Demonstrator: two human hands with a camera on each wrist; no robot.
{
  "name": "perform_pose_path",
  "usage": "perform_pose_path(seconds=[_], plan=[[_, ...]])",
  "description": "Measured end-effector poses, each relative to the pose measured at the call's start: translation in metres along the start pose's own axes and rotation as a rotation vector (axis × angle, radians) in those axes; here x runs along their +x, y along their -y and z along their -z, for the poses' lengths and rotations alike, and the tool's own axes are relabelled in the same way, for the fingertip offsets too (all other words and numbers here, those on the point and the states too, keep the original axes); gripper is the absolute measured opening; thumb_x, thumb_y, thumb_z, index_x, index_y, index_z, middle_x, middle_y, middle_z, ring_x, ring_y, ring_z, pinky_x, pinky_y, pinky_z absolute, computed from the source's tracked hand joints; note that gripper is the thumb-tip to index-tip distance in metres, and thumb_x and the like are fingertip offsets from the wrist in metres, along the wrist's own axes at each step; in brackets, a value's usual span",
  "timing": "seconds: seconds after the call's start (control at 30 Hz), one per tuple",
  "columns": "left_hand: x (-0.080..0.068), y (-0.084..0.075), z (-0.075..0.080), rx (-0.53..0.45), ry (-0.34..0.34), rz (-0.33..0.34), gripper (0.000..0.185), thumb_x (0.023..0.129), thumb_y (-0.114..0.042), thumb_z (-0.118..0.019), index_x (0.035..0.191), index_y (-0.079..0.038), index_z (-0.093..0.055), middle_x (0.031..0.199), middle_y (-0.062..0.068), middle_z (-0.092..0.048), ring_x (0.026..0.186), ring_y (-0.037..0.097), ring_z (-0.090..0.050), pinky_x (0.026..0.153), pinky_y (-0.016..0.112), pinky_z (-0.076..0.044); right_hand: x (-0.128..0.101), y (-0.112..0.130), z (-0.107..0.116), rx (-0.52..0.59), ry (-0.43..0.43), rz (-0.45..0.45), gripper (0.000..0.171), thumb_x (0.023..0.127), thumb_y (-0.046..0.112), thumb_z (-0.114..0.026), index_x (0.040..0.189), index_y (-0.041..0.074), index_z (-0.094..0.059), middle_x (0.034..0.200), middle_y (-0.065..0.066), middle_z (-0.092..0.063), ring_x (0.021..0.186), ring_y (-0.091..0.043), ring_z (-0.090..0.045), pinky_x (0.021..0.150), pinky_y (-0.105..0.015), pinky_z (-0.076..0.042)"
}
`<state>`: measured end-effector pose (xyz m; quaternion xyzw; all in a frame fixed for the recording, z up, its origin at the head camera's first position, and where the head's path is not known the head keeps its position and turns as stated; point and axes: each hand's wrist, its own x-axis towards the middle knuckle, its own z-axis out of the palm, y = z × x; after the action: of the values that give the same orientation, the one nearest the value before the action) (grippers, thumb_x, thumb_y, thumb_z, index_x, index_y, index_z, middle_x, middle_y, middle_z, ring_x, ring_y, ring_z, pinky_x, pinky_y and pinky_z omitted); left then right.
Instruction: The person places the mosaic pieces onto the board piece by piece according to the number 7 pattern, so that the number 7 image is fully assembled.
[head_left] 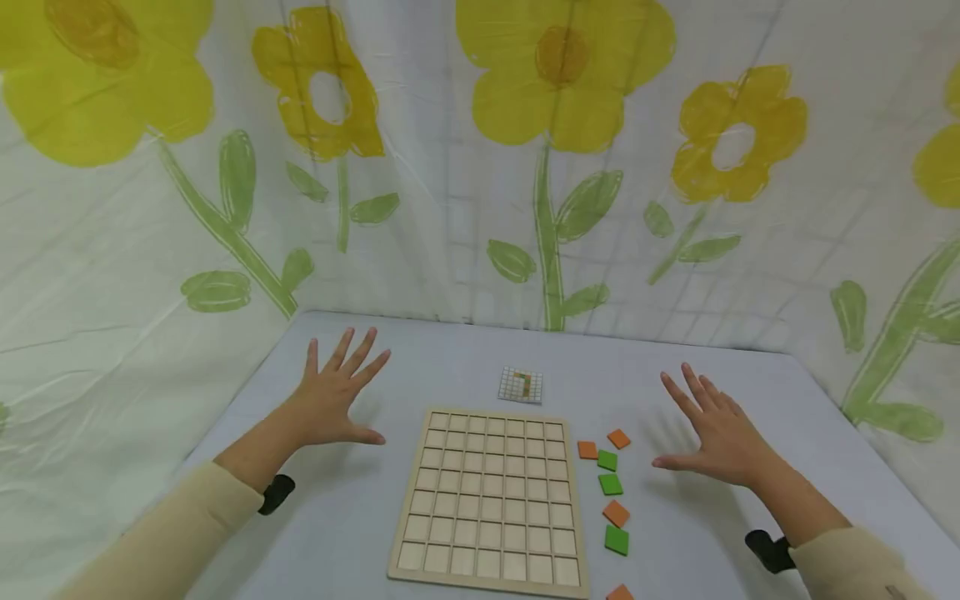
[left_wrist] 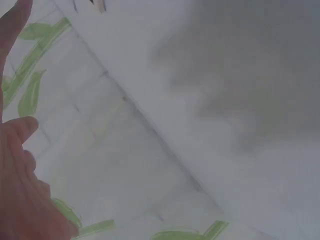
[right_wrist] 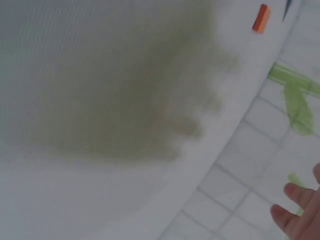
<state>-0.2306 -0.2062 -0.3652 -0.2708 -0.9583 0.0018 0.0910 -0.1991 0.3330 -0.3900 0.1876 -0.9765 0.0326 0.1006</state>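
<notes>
Head view: left hand [head_left: 333, 396] & right hand [head_left: 716, 433] hover spread, both released, holding nothing, either side of the wooden grid board [head_left: 491, 500] on the tabletop [head_left: 352, 517]. Best approach, I'd judge: right-hand pinch grip on 1 tile edge, nearest being the green tile [head_left: 607, 460] just right of the board, w/ the pattern card [head_left: 521, 384] checked 1st.

A pale table [head_left: 420, 350] stands against yellow-flowered cloth walls [head_left: 480, 167].
</notes>
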Motion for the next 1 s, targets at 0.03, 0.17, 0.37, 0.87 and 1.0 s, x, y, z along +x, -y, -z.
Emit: perform_pose_path(seconds=[0.03, 0.17, 0.37, 0.87, 1.0], plan=[[0.0, -0.004, -0.001, -0.062, 0.026, -0.012, 0.112, 0.061, -0.07, -0.067, 0.147, -0.017, -0.019, 0.155, 0.009, 0.006, 0.14, 0.036, 0.009, 0.1, 0.071, 0.005, -0.001, 0.003, 0.0, 0.024, 0.008, -0.006, 0.114, 0.063, 0.07, -0.065, 0.149, 0.023, -0.005, 0.153, -0.018, -0.006, 0.128, -0.05, -0.027, 0.094, -0.068, -0.028], [-0.001, -0.021, -0.006, -0.34, 0.123, -0.051, 0.105, 0.064, -0.053, -0.075, 0.147, -0.016, -0.022, 0.155, 0.01, -0.003, 0.14, 0.039, -0.002, 0.102, 0.07, 0.0, -0.011, 0.02, 0.003, 0.159, 0.039, -0.048, 0.109, 0.068, 0.064, -0.066, 0.149, 0.02, -0.008, 0.153, -0.017, -0.012, 0.122, -0.051, -0.035, 0.087, -0.067, -0.035], [0.001, -0.041, -0.022, -0.614, 0.28, 0.0, 0.1, 0.065, -0.044, -0.079, 0.146, -0.017, -0.026, 0.154, 0.011, -0.008, 0.139, 0.038, -0.012, 0.108, 0.06, -0.017, -0.026, 0.048, 0.009, 0.394, 0.08, -0.143, 0.094, 0.072, 0.054, -0.069, 0.143, 0.006, -0.03, 0.146, -0.02, -0.029, 0.123, -0.046, -0.036, 0.09, -0.063, -0.037], [0.001, -0.053, -0.067, -0.821, 0.314, 0.003, 0.086, 0.066, -0.039, -0.08, 0.138, -0.013, -0.04, 0.153, 0.007, -0.019, 0.14, 0.034, -0.012, 0.11, 0.056, -0.015, -0.071, 0.077, -0.016, 1.042, 0.236, 0.219, 0.033, 0.081, 0.008, -0.067, 0.112, -0.001, -0.059, 0.096, -0.011, -0.062, 0.077, -0.012, -0.055, 0.069, -0.021, -0.047], [0.0, -0.057, -0.071, -0.851, 0.303, 0.011, 0.087, 0.068, -0.038, -0.079, 0.14, -0.012, -0.039, 0.153, 0.004, -0.019, 0.141, 0.034, -0.008, 0.109, 0.059, -0.014, -0.077, 0.078, -0.027, 1.244, 0.395, 0.297, 0.032, 0.084, -0.004, -0.06, 0.115, -0.002, -0.058, 0.099, -0.013, -0.061, 0.08, -0.011, -0.055, 0.07, -0.023, -0.047]])
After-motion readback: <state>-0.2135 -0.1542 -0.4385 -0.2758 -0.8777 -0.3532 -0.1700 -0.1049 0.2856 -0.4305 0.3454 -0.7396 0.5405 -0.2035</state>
